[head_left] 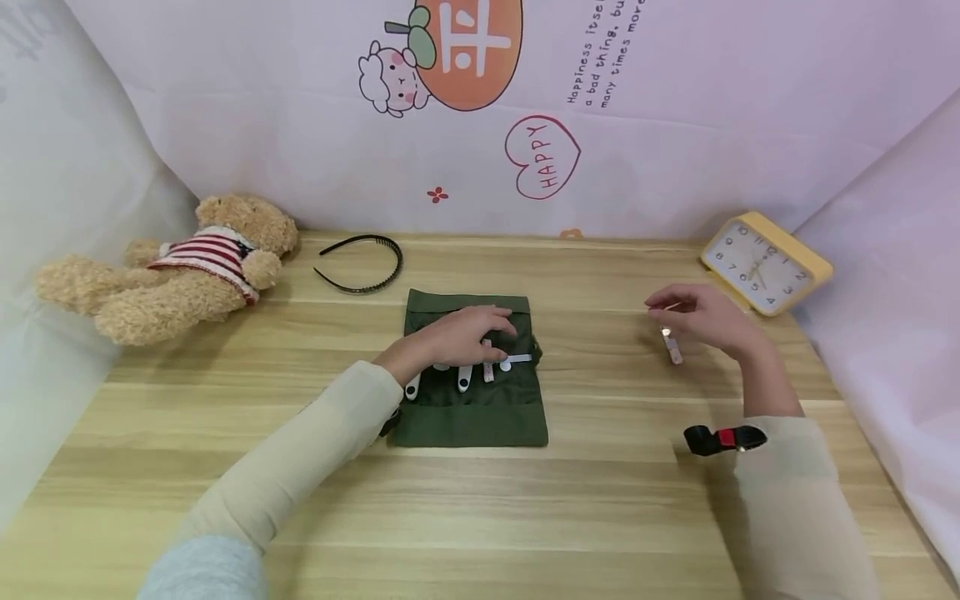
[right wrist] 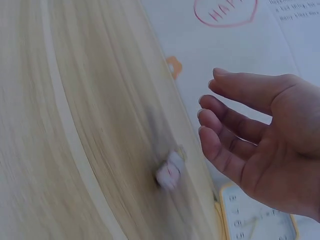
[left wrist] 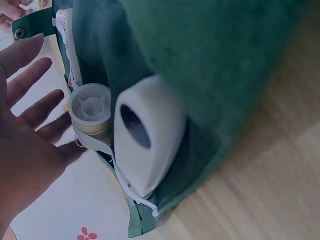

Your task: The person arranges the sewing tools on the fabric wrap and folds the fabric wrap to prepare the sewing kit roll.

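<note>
A dark green fabric roll (head_left: 480,425) lies open flat on the table, several small items held in it by a white elastic band (head_left: 519,358). Over it reaches my left hand (head_left: 468,337), fingers spread and holding nothing. In the left wrist view that hand (left wrist: 35,110) is beside a round translucent plastic piece (left wrist: 91,104) and a white piece with a dark oval (left wrist: 150,135). On the right, my right hand (head_left: 701,315), fingers loosely bent, hovers by a small pinkish-white piece with a shiny end (head_left: 672,347). In the right wrist view this piece (right wrist: 170,172) lies apart from the fingertips.
A teddy bear (head_left: 202,258) in a striped shirt lies at the left. Behind the roll is a black headband (head_left: 393,258). A yellow clock (head_left: 765,262) stands at the back right, near my right hand. White printed cloth (head_left: 465,167) hangs along the table's back edge.
</note>
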Tool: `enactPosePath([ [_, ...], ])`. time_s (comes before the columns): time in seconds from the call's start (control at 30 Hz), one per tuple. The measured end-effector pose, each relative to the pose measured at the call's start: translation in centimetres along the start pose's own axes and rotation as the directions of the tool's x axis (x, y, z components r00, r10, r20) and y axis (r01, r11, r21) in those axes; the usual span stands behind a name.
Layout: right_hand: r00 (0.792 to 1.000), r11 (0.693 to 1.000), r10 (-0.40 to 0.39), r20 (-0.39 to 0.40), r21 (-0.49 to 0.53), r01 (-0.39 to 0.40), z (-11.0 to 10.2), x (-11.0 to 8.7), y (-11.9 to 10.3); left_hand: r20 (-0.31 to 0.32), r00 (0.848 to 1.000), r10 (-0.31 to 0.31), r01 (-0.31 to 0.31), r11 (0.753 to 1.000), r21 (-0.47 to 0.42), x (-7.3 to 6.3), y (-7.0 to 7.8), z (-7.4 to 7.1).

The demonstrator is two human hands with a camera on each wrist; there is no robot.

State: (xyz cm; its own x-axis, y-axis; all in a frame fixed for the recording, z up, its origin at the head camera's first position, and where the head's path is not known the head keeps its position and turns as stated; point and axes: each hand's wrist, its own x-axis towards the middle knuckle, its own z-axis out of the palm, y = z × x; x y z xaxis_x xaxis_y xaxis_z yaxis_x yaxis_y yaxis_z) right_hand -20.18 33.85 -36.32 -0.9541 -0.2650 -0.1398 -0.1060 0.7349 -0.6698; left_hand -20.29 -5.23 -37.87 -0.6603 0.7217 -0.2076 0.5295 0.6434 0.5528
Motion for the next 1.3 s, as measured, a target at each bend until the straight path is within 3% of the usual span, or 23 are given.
enactPosePath([
  [0.1, 1.0, 1.0, 0.014, -0.012, 0.024, -0.014, -0.6, -0.7, 1.1, 0.011, 1.0, 0.008, -0.008, 1.0, 0.004, 0.1, -0.1, 0.0],
  [0.43, 0.995, 0.993, 0.08, 0.055, 0.078, -0.085, -1.0, -1.2, 3.4, 0.04, 0.999, 0.023, -0.024, 1.0, 0.011, 0.1, -0.5, 0.4],
  [0.63, 0.992, 0.996, 0.084, 0.092, 0.022, -0.087, -0.7, -0.7, 3.4, 0.059, 0.997, 0.054, -0.057, 0.997, 0.048, 0.1, -0.5, 0.6],
  [0.93, 0.982, 0.993, 0.117, 0.15, 0.014, -0.121, 0.1, 0.5, 2.9, 0.069, 0.996, 0.051, -0.057, 0.995, 0.086, 0.2, -0.4, 0.7],
  [1.3, 0.981, 0.992, 0.126, 0.145, 0.006, -0.128, 0.4, 1.1, 2.1, 0.071, 0.996, 0.047, -0.053, 0.996, 0.078, 0.2, -0.3, 0.7],
])
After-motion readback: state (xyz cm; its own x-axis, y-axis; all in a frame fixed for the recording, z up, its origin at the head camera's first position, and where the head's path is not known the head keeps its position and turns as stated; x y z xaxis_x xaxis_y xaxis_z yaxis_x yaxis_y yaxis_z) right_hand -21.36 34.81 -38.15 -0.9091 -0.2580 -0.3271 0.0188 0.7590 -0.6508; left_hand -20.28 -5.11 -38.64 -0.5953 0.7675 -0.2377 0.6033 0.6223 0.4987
